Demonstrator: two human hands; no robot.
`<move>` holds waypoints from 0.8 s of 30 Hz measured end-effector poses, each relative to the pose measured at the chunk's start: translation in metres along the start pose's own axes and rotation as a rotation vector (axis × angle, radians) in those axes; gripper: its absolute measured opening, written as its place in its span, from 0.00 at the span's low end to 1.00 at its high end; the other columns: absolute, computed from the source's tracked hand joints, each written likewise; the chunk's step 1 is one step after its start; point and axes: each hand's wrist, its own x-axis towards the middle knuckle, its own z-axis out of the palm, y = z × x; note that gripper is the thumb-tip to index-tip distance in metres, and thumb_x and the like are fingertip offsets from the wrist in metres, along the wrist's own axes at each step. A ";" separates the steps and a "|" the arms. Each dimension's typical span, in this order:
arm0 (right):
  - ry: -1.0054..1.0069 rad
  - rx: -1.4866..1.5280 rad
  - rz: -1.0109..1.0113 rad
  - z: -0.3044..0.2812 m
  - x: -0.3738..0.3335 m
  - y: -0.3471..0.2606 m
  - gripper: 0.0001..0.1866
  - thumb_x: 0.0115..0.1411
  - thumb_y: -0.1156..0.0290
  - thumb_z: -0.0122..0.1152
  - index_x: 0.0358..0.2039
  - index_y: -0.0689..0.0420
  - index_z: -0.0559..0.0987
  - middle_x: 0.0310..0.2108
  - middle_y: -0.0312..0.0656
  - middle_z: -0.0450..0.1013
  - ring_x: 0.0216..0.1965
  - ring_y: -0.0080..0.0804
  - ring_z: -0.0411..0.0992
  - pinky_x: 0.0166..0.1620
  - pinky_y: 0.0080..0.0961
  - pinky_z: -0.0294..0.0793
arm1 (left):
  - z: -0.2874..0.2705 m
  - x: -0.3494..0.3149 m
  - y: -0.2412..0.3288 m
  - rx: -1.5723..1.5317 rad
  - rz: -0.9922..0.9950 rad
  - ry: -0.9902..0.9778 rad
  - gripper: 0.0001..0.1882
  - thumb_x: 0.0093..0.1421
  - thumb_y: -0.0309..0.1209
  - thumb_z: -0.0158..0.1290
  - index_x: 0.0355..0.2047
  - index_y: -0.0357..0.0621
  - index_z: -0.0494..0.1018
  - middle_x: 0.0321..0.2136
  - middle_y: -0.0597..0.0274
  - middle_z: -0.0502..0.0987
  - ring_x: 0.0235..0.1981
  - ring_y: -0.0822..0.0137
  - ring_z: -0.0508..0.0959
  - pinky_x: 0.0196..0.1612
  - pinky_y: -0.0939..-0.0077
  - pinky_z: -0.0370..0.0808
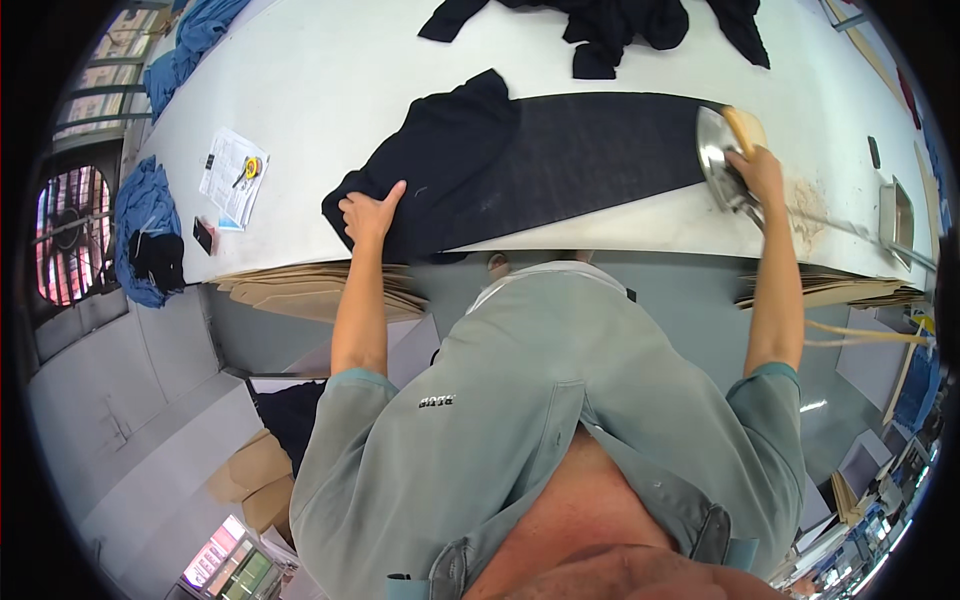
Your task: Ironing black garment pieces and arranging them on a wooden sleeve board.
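the right hand (762, 176) grips an iron's handle, the iron (714, 150) at the dark cloth's (605, 150) right end; the left hand (370, 214) rests on its bunched left part, grasp unclear. best smooth wrinkles first, then glide evenly. the white bench (340, 70) carries papers (230, 180) left; a fan (72, 225) sits far left.

The cloth (600, 150) lies on the table (350, 60), with the iron (716, 152) by its right end. Papers (222, 188) lie to the left, with a tape measure (251, 170) on top.
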 end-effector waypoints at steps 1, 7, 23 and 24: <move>-0.033 -0.037 -0.044 0.013 0.004 -0.037 0.27 0.54 0.48 0.65 0.31 0.66 0.80 0.22 0.47 0.76 0.23 0.42 0.73 0.31 0.35 0.72 | 0.002 0.003 0.000 -0.021 -0.053 0.005 0.52 0.52 0.70 0.51 0.52 0.27 0.65 0.48 0.37 0.67 0.45 0.41 0.75 0.50 0.54 0.72; -0.153 -0.051 -0.285 0.046 -0.018 -0.254 0.24 0.55 0.51 0.62 0.33 0.63 0.81 0.26 0.48 0.78 0.28 0.44 0.77 0.35 0.35 0.75 | 0.022 0.030 -0.019 -0.237 -0.020 0.016 0.44 0.60 0.65 0.43 0.50 0.28 0.68 0.45 0.40 0.70 0.43 0.42 0.76 0.48 0.55 0.73; -0.150 -0.013 -0.624 0.112 -0.249 -0.343 0.14 0.53 0.60 0.63 0.32 0.57 0.75 0.32 0.46 0.73 0.25 0.45 0.76 0.30 0.38 0.77 | 0.039 0.064 -0.050 -0.373 0.095 -0.014 0.37 0.64 0.58 0.41 0.41 0.28 0.74 0.37 0.36 0.79 0.40 0.37 0.78 0.45 0.52 0.74; -0.137 -0.017 -0.594 0.108 -0.238 -0.335 0.14 0.53 0.60 0.63 0.32 0.57 0.75 0.32 0.46 0.73 0.25 0.45 0.76 0.30 0.38 0.77 | 0.037 0.064 -0.051 -0.382 0.094 -0.015 0.37 0.64 0.58 0.41 0.41 0.28 0.74 0.37 0.38 0.79 0.40 0.38 0.78 0.45 0.52 0.74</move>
